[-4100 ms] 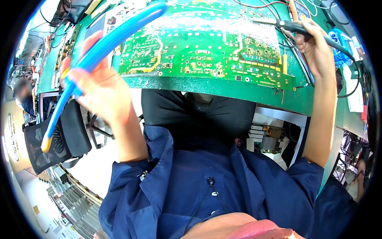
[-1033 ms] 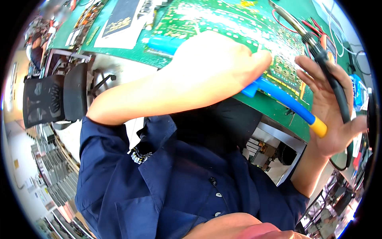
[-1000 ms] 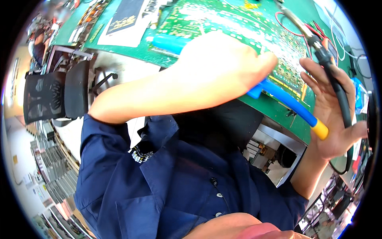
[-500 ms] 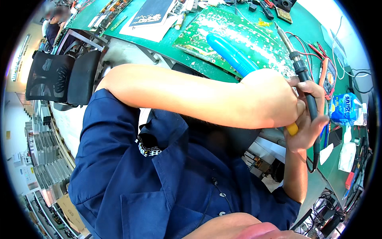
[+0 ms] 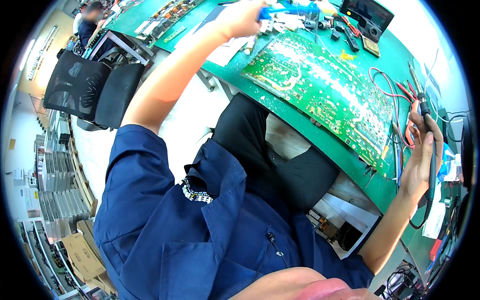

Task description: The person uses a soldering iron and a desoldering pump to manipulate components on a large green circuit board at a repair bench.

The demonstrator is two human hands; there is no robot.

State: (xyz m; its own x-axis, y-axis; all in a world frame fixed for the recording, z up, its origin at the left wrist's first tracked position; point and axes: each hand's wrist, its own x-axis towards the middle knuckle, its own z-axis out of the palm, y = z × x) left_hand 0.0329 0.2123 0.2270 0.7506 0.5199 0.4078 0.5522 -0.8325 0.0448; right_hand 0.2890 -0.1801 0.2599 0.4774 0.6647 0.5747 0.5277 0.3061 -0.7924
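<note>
My left hand (image 5: 242,19) reaches to the top middle of the view, its fingers closed on the blue tube-shaped tool (image 5: 287,11), among small items at the bench's back. My right hand (image 5: 422,147) is wrapped round a soldering iron (image 5: 426,115) with a black handle, its metal tip pointing up, beside the right end of a large green circuit board (image 5: 325,95). The board lies on the green bench (image 5: 350,172) and shines with glare. Between board and right hand are red and black leads (image 5: 400,92) and a few slim tools (image 5: 395,142).
A dark device with a screen (image 5: 365,15) stands at the back. Papers (image 5: 225,52) and component boards (image 5: 160,22) lie leftward. An empty chair (image 5: 75,90) stands left; a co-worker (image 5: 87,27) is behind it. A blue-labelled bottle (image 5: 452,167) is far right.
My left arm has swung from across my front up to the back of the bench with the blue tool. My right hand has shifted slightly right with the iron. The view has turned.
</note>
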